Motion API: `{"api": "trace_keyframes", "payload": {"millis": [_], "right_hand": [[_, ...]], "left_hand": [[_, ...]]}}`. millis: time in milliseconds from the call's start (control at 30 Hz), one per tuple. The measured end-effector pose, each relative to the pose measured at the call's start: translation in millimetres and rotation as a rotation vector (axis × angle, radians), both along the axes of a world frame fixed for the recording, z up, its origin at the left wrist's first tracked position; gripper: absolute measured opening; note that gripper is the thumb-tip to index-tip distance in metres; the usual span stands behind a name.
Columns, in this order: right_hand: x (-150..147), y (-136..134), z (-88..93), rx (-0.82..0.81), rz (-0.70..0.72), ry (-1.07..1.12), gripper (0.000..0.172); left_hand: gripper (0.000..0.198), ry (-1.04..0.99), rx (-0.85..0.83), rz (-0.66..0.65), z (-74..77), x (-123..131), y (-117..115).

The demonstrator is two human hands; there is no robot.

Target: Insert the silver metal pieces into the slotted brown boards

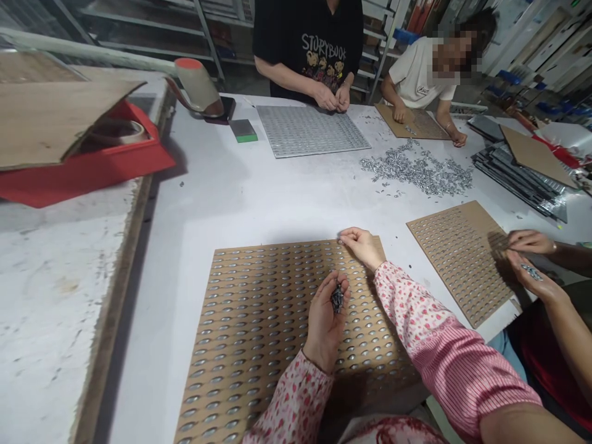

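Within the half-curled fingers (pixel 341 277) of the left hand (pixel 324 327), a small clump of silvery metal pieces (pixel 337 298) sits in the upturned palm; tipping that palm could spill them. Just up and right of those fingers, the right hand (pixel 363 248) rests with its fingers loosely open, holding nothing, on the top edge of a perforated brown board (pixel 259 248), whose oval slots hold similar pieces; a knock there could jolt them loose. Well beyond both hands, a loose heap of pieces (pixel 416 166) lies on the desk (pixel 198 246), where a stray sleeve could scatter it.
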State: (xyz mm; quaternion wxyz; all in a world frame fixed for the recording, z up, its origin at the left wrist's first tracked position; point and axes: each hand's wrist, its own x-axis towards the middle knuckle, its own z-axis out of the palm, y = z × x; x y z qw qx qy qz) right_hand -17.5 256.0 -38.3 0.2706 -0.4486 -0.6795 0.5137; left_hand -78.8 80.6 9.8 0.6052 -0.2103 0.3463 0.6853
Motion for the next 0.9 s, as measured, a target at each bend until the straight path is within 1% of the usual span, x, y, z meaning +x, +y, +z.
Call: {"api": "trace_keyframes", "payload": {"millis": [133, 267, 333, 400, 500, 600, 667, 733, 800, 900], "right_hand": [[-5.9, 2.0, -3.4, 0.256, 0.051, -0.205, 0.020], [-8.2, -1.8, -3.2, 0.465, 0.095, -0.313, 0.018], [-7.9, -3.0, -5.2, 0.528, 0.078, -0.357, 0.017], [-6.9, -3.5, -7.9, 0.548, 0.049, -0.400, 0.017], [-6.2, -3.1, -10.7, 0.542, 0.046, -0.453, 0.016], [-8.2, -2.1, -9.3, 0.515, 0.039, -0.494, 0.015], [-8.6, -3.5, -4.5, 0.507, 0.027, -0.488, 0.013], [-5.4, -8.7, 3.9, 0.499, 0.033, -0.418, 0.012], [2.4, -18.7, 15.0, 0.408, 0.106, -0.282, 0.014], [18.9, -39.4, 32.4, 0.121, 0.356, -0.071, 0.021]], "left_hand": [[0.014, -0.030, -0.028, 0.010, -0.4, -0.5, 0.9], [0.011, -0.049, -0.019, 0.012, -2.8, -1.1, 0.8], [0.011, -0.035, 0.003, 0.003, -4.0, -0.9, 0.2], [0.013, -0.017, 0.020, -0.003, -5.2, -0.3, -0.3], [0.016, -0.002, 0.026, 0.008, -7.2, 1.0, -0.6], [0.019, 0.006, 0.018, 0.023, -8.0, 1.6, -0.3], [0.017, 0.010, 0.010, 0.028, -7.2, 1.5, -0.1], [0.016, 0.005, 0.005, 0.033, -5.7, 1.0, 0.1], [0.015, 0.001, 0.012, 0.031, -4.4, 0.6, 0.3], [0.019, 0.015, 0.027, 0.024, -4.5, 1.2, 1.0]]}}
